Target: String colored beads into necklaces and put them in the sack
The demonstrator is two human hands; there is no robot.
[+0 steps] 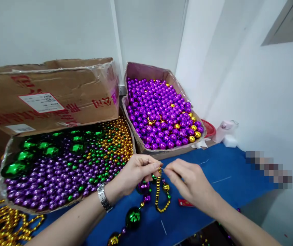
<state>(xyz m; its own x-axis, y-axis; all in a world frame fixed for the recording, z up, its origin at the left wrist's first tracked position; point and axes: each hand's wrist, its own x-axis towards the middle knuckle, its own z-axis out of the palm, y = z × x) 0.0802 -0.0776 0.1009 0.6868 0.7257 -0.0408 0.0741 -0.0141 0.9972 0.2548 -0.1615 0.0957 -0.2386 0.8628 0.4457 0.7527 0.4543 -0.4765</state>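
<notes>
My left hand [142,169], with a metal watch [104,197] on the wrist, pinches a thin clear string at the upper end of a bead necklace [133,218]. Close beside it, my right hand [187,176] is closed, thumb against finger, on the same string. From the fingers hangs a loop of small gold beads [163,209]. Larger green, purple and gold beads of the necklace trail toward the lower left over the blue tabletop [200,218]. The fingertips partly hide where the string meets the beads.
A box of purple beads [162,116] with some gold ones stands behind my hands. To the left, another box holds mixed beads [67,171], below a brown carton [85,92]. Gold bead strands [8,222] lie lower left. A red packet [185,202] and string pieces [222,179] are on the table.
</notes>
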